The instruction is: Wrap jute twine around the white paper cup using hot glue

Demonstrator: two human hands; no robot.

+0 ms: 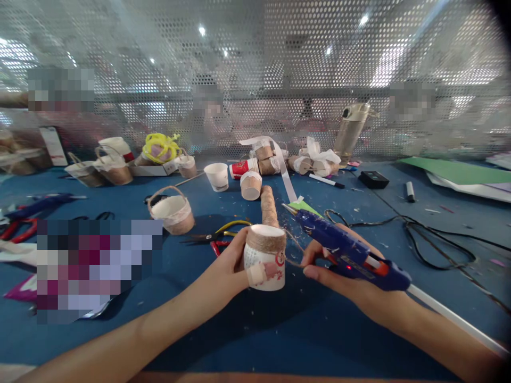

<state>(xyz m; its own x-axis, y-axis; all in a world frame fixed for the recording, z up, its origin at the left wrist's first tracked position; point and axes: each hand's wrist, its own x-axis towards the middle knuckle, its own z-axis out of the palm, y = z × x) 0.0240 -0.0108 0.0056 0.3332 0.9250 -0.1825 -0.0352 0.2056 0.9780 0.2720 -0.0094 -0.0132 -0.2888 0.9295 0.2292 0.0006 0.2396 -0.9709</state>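
My left hand point(233, 261) curls its fingers round the paper cup point(262, 254) over the blue table point(199, 335); my right hand point(343, 284) pinches twine point(294, 263), glue gun point(335, 242) aboard. Upper band's wrapped, lower wall's bare; far side, I can't judge.

Only illegible print: cup point(259, 257), glue gun point(341, 240)
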